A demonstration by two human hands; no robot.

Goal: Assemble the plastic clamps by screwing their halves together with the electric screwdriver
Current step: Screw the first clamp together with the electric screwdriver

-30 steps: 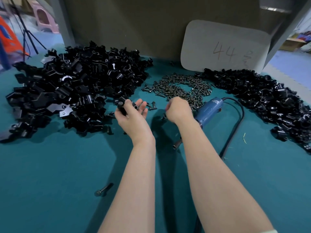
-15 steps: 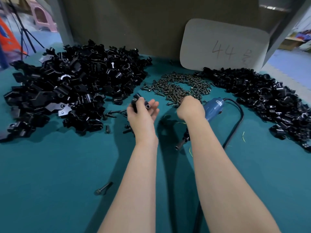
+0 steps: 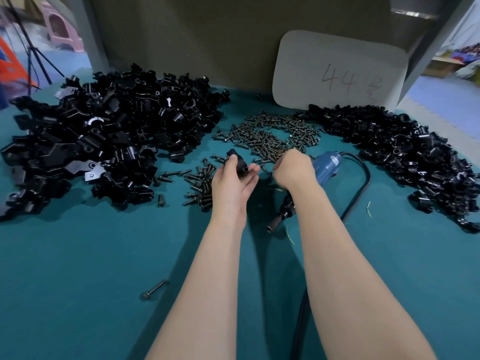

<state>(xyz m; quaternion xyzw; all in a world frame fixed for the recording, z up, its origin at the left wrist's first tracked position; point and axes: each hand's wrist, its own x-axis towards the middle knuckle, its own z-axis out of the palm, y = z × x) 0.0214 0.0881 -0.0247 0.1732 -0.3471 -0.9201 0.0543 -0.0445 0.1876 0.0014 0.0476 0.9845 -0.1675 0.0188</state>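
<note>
Gripping clamp halves [image 3: 237, 164] in left hand [image 3: 231, 185] beside the screws [image 3: 270, 136], right hand [image 3: 293, 170] down among them; cannot tell if holding one. Next, likely: seating a screw, then grabbing the electric screwdriver [image 3: 326, 166].

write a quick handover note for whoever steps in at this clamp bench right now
Left hand: holds a black clamp piece.
Right hand: at the near edge of the screw pile; its fingers are hidden, so a picked screw cannot be confirmed.
Electric screwdriver: lies on the table by the right wrist, ungripped.
Loose clamp halves: big heap on the left; second black heap on the right.
Done: piece in hand. Left: get a screw, take the screwdriver, drive it.
</note>
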